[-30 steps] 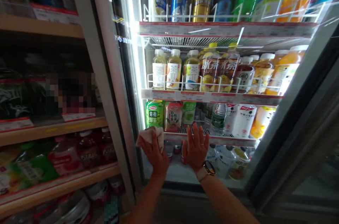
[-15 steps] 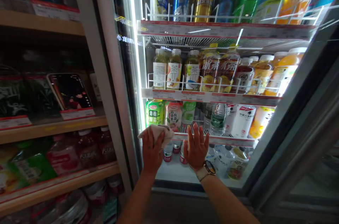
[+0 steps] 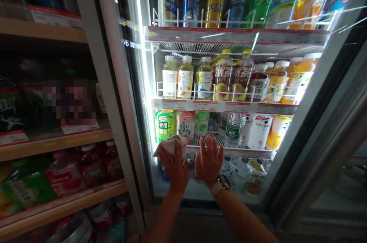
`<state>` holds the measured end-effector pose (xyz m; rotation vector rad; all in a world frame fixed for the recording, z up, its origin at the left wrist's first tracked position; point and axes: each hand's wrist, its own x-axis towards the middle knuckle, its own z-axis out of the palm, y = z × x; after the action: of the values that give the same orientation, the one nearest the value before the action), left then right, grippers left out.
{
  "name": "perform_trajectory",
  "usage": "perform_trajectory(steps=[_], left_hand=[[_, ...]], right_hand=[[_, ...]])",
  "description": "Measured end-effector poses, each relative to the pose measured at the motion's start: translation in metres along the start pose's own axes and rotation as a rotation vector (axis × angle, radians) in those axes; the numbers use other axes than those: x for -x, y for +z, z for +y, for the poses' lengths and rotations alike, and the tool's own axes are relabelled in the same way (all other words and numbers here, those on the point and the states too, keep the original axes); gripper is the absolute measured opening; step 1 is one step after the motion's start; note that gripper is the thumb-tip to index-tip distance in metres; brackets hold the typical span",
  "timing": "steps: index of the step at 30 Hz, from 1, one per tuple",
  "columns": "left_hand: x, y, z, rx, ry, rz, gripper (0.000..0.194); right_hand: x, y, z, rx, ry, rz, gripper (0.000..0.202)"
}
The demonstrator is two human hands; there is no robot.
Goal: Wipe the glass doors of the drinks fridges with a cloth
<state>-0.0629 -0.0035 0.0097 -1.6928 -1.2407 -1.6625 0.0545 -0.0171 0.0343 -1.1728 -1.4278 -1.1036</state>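
Note:
My left hand (image 3: 175, 166) presses a pale cloth (image 3: 169, 146) against the glass door of a lit drinks fridge, the fingers lying over it. Beside it, my right hand (image 3: 210, 160) rests with fingers apart, apparently on the same glass, and holds nothing. A watch (image 3: 224, 182) is on the right wrist. Behind the glass, near the cloth, stand a green tea bottle (image 3: 164, 126) and a reddish tea bottle (image 3: 185, 124). A clear water bottle (image 3: 233, 130) stands just beyond my right hand. Bottles low in the fridge are partly hidden by my hands.
Cans (image 3: 215, 2) and large bottles line the top fridge shelf; tea bottles (image 3: 204, 76) fill the middle one. The metal door frame (image 3: 304, 120) slants down on the right. On the left, wooden shelves (image 3: 57, 145) hold more bottles (image 3: 92, 162).
My left hand has slid the cloth to the right along the glass, closer to my right hand. My right hand stays nearly in place. The view has shifted slightly.

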Motion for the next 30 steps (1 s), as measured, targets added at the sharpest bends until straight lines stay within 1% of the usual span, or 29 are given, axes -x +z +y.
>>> perform_trajectory(steps=[3, 5, 7, 9, 11, 13, 15, 16, 18, 20, 21, 22, 24, 26, 28, 30], left_hand=[[0.001, 0.000, 0.010, 0.036, 0.130, -0.054, 0.073], [0.000, -0.004, 0.009, 0.038, 0.218, -0.103, 0.072], [-0.003, -0.009, 0.000, 0.020, 0.295, -0.145, 0.073], [-0.008, -0.016, -0.016, -0.009, 0.340, -0.161, 0.076], [-0.014, -0.025, -0.036, -0.034, 0.335, -0.157, 0.078], [-0.019, -0.033, -0.055, -0.045, 0.282, -0.136, 0.078], [-0.022, -0.038, -0.068, -0.035, 0.204, -0.098, 0.076], [-0.022, -0.038, -0.070, -0.021, 0.157, -0.074, 0.075], [-0.023, -0.034, -0.065, 0.016, 0.046, -0.007, 0.073], [-0.021, -0.025, -0.047, 0.050, -0.043, 0.058, 0.071], [-0.020, -0.019, -0.035, 0.065, -0.060, 0.075, 0.070], [-0.019, -0.014, -0.022, 0.080, -0.050, 0.078, 0.068], [-0.015, -0.005, 0.003, 0.107, 0.028, 0.045, 0.065], [-0.012, 0.000, 0.020, 0.124, 0.110, 0.008, 0.063], [-0.011, 0.001, 0.027, 0.122, 0.155, -0.009, 0.063], [-0.013, 0.000, 0.023, 0.101, 0.200, -0.034, 0.065]], right_hand=[[0.000, 0.000, 0.001, 0.006, -0.007, 0.009, 0.063], [0.001, 0.000, 0.002, 0.003, -0.015, 0.011, 0.062], [0.001, -0.001, 0.003, 0.001, -0.014, -0.008, 0.063], [0.002, -0.001, 0.003, -0.001, -0.004, -0.032, 0.064], [0.003, -0.002, 0.003, -0.002, 0.004, -0.040, 0.065], [0.004, -0.002, 0.002, -0.005, 0.005, -0.041, 0.066], [0.004, -0.002, 0.002, -0.009, 0.011, -0.040, 0.066], [0.004, -0.001, 0.001, -0.009, 0.014, -0.039, 0.065], [0.003, -0.001, 0.000, -0.008, 0.018, -0.031, 0.065], [0.003, -0.001, 0.000, -0.005, 0.012, -0.020, 0.064], [0.002, -0.001, 0.000, -0.004, 0.008, -0.013, 0.064], [0.002, -0.001, 0.000, -0.003, 0.002, -0.009, 0.064], [0.002, 0.000, 0.001, 0.000, -0.008, 0.000, 0.063], [0.003, 0.002, 0.003, 0.003, -0.023, 0.016, 0.061], [0.004, 0.003, 0.005, -0.002, -0.037, 0.027, 0.059], [0.005, 0.003, 0.005, -0.008, -0.039, 0.022, 0.057]])
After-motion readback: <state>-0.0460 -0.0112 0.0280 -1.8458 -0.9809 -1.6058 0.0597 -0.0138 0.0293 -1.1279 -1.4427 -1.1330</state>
